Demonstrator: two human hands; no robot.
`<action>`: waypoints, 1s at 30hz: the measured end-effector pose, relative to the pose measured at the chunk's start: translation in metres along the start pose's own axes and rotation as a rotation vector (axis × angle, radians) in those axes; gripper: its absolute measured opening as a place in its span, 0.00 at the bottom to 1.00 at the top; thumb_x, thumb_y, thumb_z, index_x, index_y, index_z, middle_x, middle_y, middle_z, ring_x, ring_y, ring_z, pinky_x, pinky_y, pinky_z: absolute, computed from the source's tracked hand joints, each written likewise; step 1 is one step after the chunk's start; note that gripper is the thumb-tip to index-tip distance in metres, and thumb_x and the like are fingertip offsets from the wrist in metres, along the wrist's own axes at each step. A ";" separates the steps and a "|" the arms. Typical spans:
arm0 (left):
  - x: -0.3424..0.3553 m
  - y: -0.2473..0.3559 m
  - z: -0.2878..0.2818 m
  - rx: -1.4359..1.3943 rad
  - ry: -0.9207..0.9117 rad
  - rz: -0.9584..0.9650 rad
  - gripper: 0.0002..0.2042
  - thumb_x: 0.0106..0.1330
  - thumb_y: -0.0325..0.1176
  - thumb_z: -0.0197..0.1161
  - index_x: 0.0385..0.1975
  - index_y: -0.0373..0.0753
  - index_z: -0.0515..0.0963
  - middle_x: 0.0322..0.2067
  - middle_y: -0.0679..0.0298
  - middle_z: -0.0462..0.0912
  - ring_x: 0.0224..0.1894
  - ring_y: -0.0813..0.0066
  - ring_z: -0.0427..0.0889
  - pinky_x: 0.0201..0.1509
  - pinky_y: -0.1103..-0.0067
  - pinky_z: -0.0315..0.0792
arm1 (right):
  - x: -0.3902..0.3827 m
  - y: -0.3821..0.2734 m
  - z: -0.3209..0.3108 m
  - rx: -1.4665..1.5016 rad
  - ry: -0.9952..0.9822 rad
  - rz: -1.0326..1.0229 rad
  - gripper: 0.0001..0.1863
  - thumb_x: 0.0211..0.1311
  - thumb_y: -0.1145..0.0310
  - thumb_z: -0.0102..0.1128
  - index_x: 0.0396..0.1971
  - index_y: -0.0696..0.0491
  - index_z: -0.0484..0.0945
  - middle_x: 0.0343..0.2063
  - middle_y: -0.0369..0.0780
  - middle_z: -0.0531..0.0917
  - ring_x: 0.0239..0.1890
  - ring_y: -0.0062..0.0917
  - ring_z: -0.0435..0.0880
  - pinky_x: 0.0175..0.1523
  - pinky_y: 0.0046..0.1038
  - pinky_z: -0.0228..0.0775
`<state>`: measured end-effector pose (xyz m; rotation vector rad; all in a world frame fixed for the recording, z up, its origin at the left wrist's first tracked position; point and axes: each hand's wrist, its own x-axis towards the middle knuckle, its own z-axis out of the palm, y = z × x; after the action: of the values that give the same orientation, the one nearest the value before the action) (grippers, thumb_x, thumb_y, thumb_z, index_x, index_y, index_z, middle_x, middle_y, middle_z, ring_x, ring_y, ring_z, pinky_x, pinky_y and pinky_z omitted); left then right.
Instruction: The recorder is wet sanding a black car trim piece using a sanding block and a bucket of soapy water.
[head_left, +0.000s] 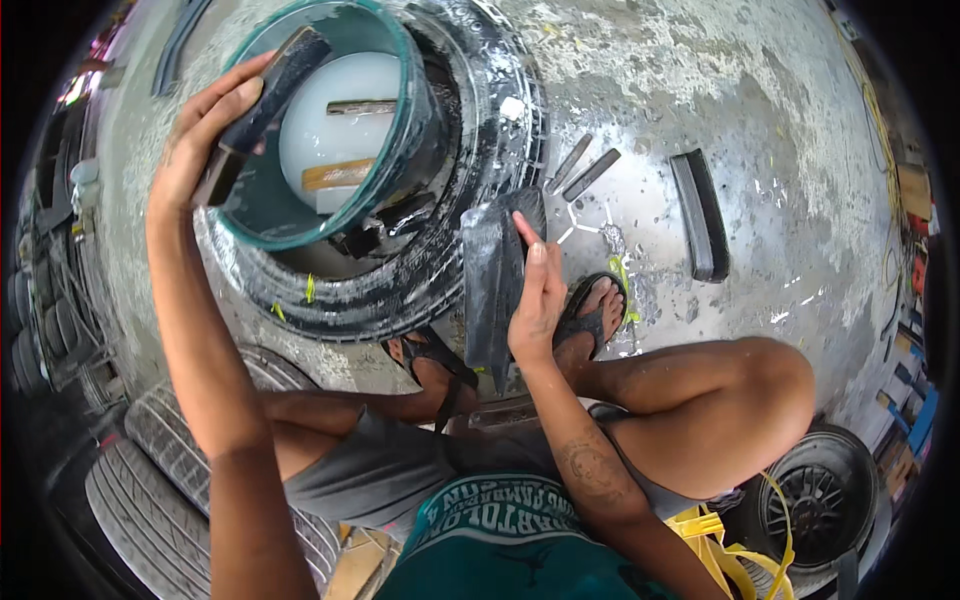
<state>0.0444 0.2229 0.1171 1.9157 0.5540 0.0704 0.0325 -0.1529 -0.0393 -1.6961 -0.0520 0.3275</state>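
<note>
My left hand [205,130] is closed around a dark, bar-shaped block [270,95] with squared ends. It holds the block over the left rim of a green bucket [405,130]. Whitish, cloudy water [345,135] stands in the bucket, with a brown block [338,174] and a darker strip [362,107] in it. In front of my right foot, my right hand [540,295] grips a wet black trough-shaped piece [490,290] along its right side, index finger stretched along it. The thumb of that hand is partly hidden.
The bucket stands inside a large wet tyre [500,110]. Two small dark strips [590,175] and a black channel-shaped piece [700,215] lie on the wet concrete floor [640,80] to the right. Treaded tyres [150,510] lie at lower left, a wheel [815,500] at lower right.
</note>
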 end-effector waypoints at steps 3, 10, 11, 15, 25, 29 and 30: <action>0.086 -0.077 0.007 0.361 -0.097 -0.072 0.26 0.77 0.46 0.66 0.69 0.39 0.82 0.40 0.60 0.89 0.37 0.80 0.84 0.41 0.80 0.78 | 0.005 0.003 -0.005 0.007 0.008 -0.057 0.28 0.88 0.53 0.46 0.66 0.57 0.84 0.38 0.38 0.75 0.38 0.23 0.68 0.49 0.26 0.63; 0.190 -0.350 0.066 1.055 -0.649 0.461 0.22 0.75 0.36 0.65 0.66 0.34 0.82 0.56 0.49 0.90 0.60 0.56 0.85 0.68 0.64 0.75 | -0.002 -0.004 0.007 -0.019 -0.087 -0.001 0.30 0.90 0.56 0.37 0.66 0.63 0.82 0.60 0.46 0.83 0.56 0.33 0.74 0.72 0.32 0.58; 0.168 -0.326 -0.091 0.617 -0.129 -0.095 0.24 0.73 0.38 0.68 0.66 0.35 0.83 0.58 0.49 0.89 0.68 0.52 0.81 0.76 0.62 0.68 | -0.015 -0.042 0.020 0.188 -0.162 -0.051 0.30 0.90 0.56 0.37 0.66 0.63 0.82 0.60 0.46 0.83 0.56 0.33 0.74 0.72 0.32 0.58; 0.167 -0.280 0.073 1.044 -0.553 0.060 0.20 0.68 0.43 0.70 0.45 0.28 0.88 0.43 0.36 0.90 0.49 0.39 0.91 0.56 0.57 0.82 | -0.001 0.002 0.006 -0.078 -0.007 -0.081 0.28 0.89 0.55 0.42 0.65 0.60 0.84 0.62 0.46 0.85 0.65 0.39 0.75 0.76 0.36 0.58; -0.117 0.029 0.112 0.341 0.302 0.265 0.19 0.76 0.38 0.70 0.62 0.35 0.86 0.42 0.46 0.91 0.41 0.62 0.89 0.50 0.71 0.81 | 0.004 0.008 0.007 0.063 0.140 -0.099 0.26 0.89 0.54 0.46 0.66 0.56 0.83 0.64 0.49 0.84 0.70 0.42 0.78 0.75 0.39 0.66; -0.130 -0.003 0.209 0.538 0.242 0.252 0.20 0.74 0.32 0.69 0.62 0.28 0.83 0.46 0.41 0.82 0.48 0.44 0.84 0.55 0.61 0.79 | 0.000 0.003 0.017 0.134 0.123 -0.114 0.25 0.88 0.56 0.48 0.68 0.58 0.81 0.63 0.48 0.85 0.66 0.40 0.82 0.73 0.36 0.68; -0.123 -0.016 0.228 0.558 0.275 0.234 0.20 0.73 0.30 0.68 0.62 0.27 0.83 0.47 0.39 0.79 0.49 0.40 0.81 0.56 0.58 0.78 | 0.000 0.000 0.020 0.155 0.095 -0.100 0.25 0.88 0.56 0.49 0.67 0.58 0.82 0.63 0.49 0.85 0.66 0.41 0.82 0.73 0.36 0.69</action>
<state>-0.0022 -0.0187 0.0346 2.5333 0.5674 0.3669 0.0273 -0.1341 -0.0413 -1.5474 -0.0402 0.1719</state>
